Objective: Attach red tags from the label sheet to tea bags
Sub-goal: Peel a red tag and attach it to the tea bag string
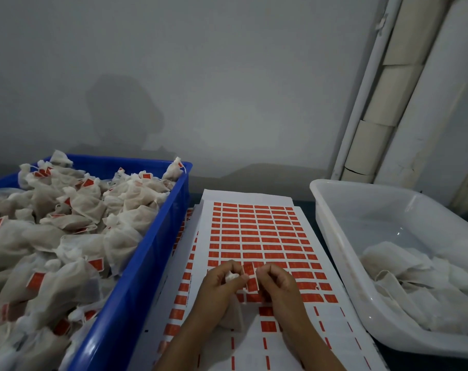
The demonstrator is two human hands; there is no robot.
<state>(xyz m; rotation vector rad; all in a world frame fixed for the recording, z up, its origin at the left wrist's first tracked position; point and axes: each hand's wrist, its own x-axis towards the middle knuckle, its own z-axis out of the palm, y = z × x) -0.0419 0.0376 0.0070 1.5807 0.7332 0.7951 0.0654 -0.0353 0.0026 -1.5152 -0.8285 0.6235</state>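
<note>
A white label sheet (pixel 257 231) with rows of red tags lies on the table between two bins. Over its near part, my left hand (pixel 219 287) grips a white tea bag (pixel 231 277), whose body hangs below the palm. My right hand (pixel 277 283) pinches a red tag (pixel 250 275) between thumb and fingers, right beside the left fingertips. The tag stands upright between both hands and touches the bunched top of the bag.
A blue crate (pixel 147 263) on the left is heaped with tagged tea bags (pixel 66 236). A translucent white tub (pixel 361 236) on the right holds untagged bags (pixel 415 277). More label sheets lie under the top one. A grey wall and white pipes stand behind.
</note>
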